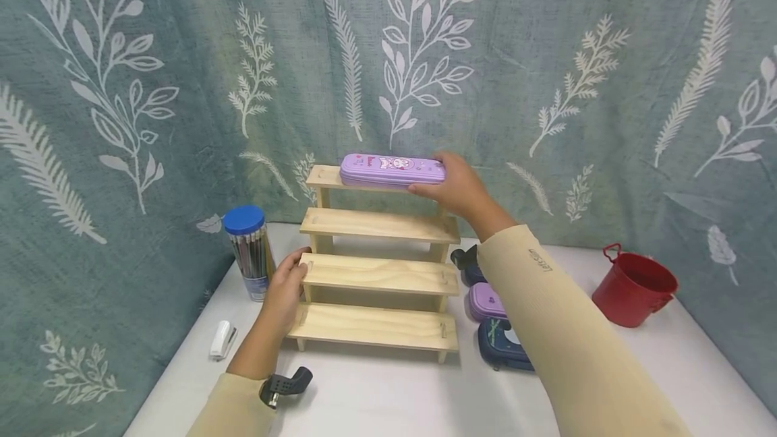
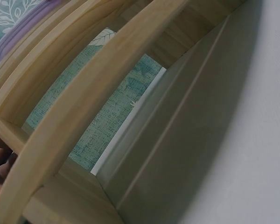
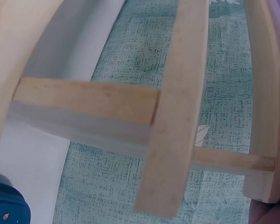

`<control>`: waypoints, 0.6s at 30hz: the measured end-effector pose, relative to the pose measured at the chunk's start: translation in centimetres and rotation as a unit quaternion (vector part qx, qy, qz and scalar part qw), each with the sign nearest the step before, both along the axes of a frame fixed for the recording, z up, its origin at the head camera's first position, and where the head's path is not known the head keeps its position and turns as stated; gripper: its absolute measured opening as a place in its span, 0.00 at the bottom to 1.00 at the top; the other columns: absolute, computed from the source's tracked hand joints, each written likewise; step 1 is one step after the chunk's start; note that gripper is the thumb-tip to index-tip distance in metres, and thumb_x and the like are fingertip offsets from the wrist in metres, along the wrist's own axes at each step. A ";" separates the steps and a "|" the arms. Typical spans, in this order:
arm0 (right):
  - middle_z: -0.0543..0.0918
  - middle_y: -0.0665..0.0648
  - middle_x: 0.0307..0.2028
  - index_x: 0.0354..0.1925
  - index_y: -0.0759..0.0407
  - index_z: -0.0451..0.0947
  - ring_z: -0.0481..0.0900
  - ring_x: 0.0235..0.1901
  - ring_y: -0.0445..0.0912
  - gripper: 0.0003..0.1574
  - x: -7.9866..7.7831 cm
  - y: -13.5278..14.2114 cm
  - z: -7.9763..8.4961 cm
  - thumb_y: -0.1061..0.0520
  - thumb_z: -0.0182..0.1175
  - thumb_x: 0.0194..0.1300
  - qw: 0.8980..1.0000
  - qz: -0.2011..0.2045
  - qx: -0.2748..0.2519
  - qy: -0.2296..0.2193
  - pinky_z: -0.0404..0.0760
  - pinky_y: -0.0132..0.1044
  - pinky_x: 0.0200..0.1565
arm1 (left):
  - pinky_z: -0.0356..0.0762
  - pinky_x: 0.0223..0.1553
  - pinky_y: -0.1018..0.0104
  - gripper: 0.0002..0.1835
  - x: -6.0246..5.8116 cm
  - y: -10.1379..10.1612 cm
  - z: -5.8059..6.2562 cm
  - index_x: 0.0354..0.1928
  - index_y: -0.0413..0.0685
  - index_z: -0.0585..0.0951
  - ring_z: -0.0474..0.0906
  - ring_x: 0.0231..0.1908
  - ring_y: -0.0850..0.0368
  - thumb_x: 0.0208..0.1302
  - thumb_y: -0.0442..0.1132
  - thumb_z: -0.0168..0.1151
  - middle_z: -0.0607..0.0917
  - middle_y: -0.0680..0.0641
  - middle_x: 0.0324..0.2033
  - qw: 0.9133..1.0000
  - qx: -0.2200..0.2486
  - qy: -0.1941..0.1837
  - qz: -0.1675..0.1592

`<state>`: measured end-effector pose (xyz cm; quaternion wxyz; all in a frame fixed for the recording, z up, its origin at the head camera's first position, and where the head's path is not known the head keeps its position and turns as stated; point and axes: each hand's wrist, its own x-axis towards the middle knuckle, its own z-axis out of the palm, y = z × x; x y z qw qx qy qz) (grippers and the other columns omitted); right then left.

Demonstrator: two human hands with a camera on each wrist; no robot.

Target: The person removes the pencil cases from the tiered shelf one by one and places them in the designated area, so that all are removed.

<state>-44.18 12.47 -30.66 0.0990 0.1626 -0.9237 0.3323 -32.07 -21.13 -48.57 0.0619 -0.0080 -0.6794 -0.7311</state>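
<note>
A purple pencil case [image 1: 393, 170] with a cartoon print lies lengthwise along the top board of a stepped wooden shelf [image 1: 379, 274]. My right hand [image 1: 456, 186] grips its right end, thumb at the front and fingers behind. In the right wrist view, only part of that hand [image 3: 267, 212] shows at the bottom right corner, by the end of the top board. My left hand [image 1: 285, 292] holds the shelf's left side, at the end of the second board from the bottom. Its curled fingers [image 2: 1, 161] show at the left edge of the left wrist view.
Right of the shelf, partly behind my right sleeve, lie another purple case [image 1: 484, 301] and a dark blue case [image 1: 502, 346]. A red bucket [image 1: 634, 288] stands farther right. On the left are a blue-lidded tub of pencils [image 1: 250, 251] and a white stapler [image 1: 222, 340]. A patterned curtain hangs behind.
</note>
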 end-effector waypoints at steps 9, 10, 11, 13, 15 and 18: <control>0.77 0.57 0.60 0.69 0.60 0.71 0.77 0.54 0.54 0.55 1.2 0.8 -0.1 0.34 0.79 0.54 1.000 0.001 0.004 -0.006 0.78 0.53 0.59 | 0.58 0.79 0.44 0.26 0.2 0.2 -0.3 0.78 0.47 0.65 0.62 0.77 0.43 0.83 0.44 0.44 0.66 0.42 0.77 1.000 -0.008 -0.007 0.005; 0.77 0.57 0.60 0.68 0.59 0.71 0.77 0.54 0.54 0.54 1.4 0.9 -0.1 0.34 0.79 0.54 1.000 0.001 0.004 -0.007 0.78 0.53 0.59 | 0.58 0.79 0.44 0.26 0.2 0.2 -0.3 0.78 0.47 0.65 0.62 0.77 0.42 0.83 0.44 0.44 0.65 0.41 0.77 1.000 -0.008 -0.008 0.003; 0.77 0.58 0.60 0.68 0.60 0.71 0.78 0.54 0.54 0.53 1.5 1.0 -0.1 0.35 0.79 0.55 1.000 0.002 0.006 -0.005 0.78 0.53 0.59 | 0.59 0.79 0.44 0.26 0.2 0.2 -0.3 0.78 0.47 0.65 0.62 0.77 0.42 0.83 0.44 0.44 0.66 0.41 0.77 1.000 -0.006 -0.010 0.004; 0.78 0.58 0.59 0.67 0.60 0.72 0.78 0.54 0.54 0.52 1.9 1.1 -0.1 0.36 0.79 0.55 1.000 0.005 0.009 0.000 0.78 0.53 0.60 | 0.59 0.79 0.43 0.26 0.3 0.3 -0.2 0.78 0.47 0.65 0.62 0.77 0.42 0.83 0.44 0.44 0.65 0.41 0.77 1.000 -0.004 -0.010 0.006; 0.79 0.59 0.58 0.67 0.61 0.72 0.78 0.54 0.54 0.52 2.2 1.3 0.0 0.36 0.79 0.55 1.000 0.008 0.014 0.007 0.78 0.53 0.59 | 0.57 0.79 0.42 0.26 0.4 0.4 0.0 0.78 0.47 0.65 0.61 0.77 0.41 0.83 0.44 0.44 0.65 0.41 0.77 1.000 -0.003 -0.007 0.007; 0.80 0.59 0.57 0.66 0.61 0.73 0.78 0.53 0.54 0.52 3.0 1.6 0.0 0.37 0.80 0.54 1.000 0.011 0.023 0.017 0.78 0.52 0.59 | 0.56 0.79 0.41 0.26 0.4 0.5 0.1 0.78 0.47 0.65 0.61 0.77 0.41 0.83 0.44 0.44 0.65 0.41 0.77 1.000 -0.005 -0.006 0.006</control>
